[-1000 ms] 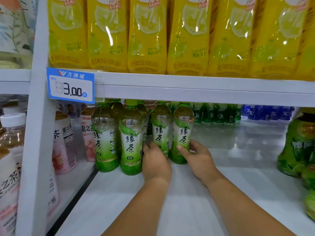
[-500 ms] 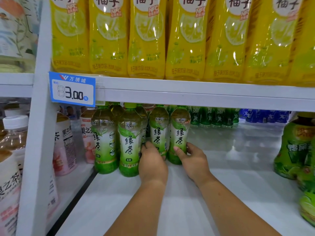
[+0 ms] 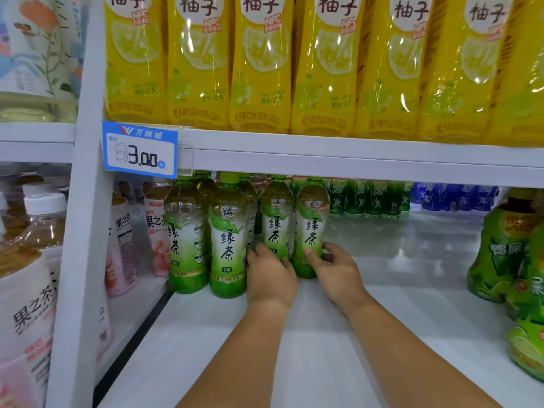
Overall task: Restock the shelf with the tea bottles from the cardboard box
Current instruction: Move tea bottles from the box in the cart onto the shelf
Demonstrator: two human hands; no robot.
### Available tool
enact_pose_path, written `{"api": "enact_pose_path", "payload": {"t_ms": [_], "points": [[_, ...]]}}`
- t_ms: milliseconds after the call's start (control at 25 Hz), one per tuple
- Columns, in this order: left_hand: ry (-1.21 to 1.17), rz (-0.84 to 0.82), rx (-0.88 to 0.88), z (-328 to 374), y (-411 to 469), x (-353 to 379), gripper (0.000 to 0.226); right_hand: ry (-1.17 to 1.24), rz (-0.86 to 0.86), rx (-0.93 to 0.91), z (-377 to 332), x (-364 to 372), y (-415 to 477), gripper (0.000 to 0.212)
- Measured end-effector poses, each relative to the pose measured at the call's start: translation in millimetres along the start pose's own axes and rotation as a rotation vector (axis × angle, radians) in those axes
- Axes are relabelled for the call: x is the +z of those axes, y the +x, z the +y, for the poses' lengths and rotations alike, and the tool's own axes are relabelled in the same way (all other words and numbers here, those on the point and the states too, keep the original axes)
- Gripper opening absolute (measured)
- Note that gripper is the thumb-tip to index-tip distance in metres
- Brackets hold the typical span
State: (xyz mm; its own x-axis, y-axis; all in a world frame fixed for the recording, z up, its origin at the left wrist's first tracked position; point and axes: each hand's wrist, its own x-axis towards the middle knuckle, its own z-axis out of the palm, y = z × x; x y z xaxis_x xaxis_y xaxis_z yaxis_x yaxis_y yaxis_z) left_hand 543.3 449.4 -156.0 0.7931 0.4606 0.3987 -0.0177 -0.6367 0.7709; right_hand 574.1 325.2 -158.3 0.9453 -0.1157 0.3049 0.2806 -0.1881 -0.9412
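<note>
Several green tea bottles with green caps and white-green labels stand upright at the left of the white shelf [image 3: 382, 334]. My left hand [image 3: 269, 275] wraps the base of one tea bottle [image 3: 276, 228]. My right hand [image 3: 335, 267] grips the base of the neighbouring tea bottle [image 3: 312, 228], thumb on its front. Two more tea bottles [image 3: 228, 237] stand closer, left of my hands. The cardboard box is out of view.
Yellow pomelo drink bottles [image 3: 262, 63] line the shelf above, over a blue 3.00 price tag [image 3: 139, 150]. Pink fruit-tea bottles [image 3: 123, 245] stand behind the white upright [image 3: 79, 231]. Green bottles [image 3: 506, 251] crowd the right edge; green and blue bottles [image 3: 371, 198] sit at the back.
Both hands have slid the two held tea bottles a little deeper into the shelf. The camera has tilted slightly lower.
</note>
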Motion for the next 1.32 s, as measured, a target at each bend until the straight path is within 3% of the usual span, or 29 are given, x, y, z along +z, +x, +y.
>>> {"api": "enact_pose_path", "payload": {"t_ms": [200,440,520,840,960,1200,1320], "points": [[-0.174,-0.156,-0.104,1,-7,-12,0.046,-0.141,-0.021,0.110,-11,-8,-17,0.042],[-0.203,-0.322,-0.152,7,-32,-42,0.042,-0.092,-0.074,0.120,-43,-17,-63,0.024],[-0.256,-0.383,-0.169,16,-43,-61,0.044,-0.042,-0.058,0.192,-50,-20,-79,0.019],[-0.137,-0.714,-0.305,67,-95,-146,0.042,-0.066,-0.084,0.539,-113,-80,-164,0.041],[-0.107,-0.829,-0.367,100,-124,-183,0.043,-0.081,-0.039,0.644,-151,-111,-203,0.038],[-0.083,-1.083,-0.311,169,-187,-254,0.046,-0.122,0.025,0.725,-252,-180,-301,0.050],[-0.137,-1.224,-0.360,196,-227,-272,0.051,-0.088,0.199,0.798,-284,-212,-359,0.054]]}}
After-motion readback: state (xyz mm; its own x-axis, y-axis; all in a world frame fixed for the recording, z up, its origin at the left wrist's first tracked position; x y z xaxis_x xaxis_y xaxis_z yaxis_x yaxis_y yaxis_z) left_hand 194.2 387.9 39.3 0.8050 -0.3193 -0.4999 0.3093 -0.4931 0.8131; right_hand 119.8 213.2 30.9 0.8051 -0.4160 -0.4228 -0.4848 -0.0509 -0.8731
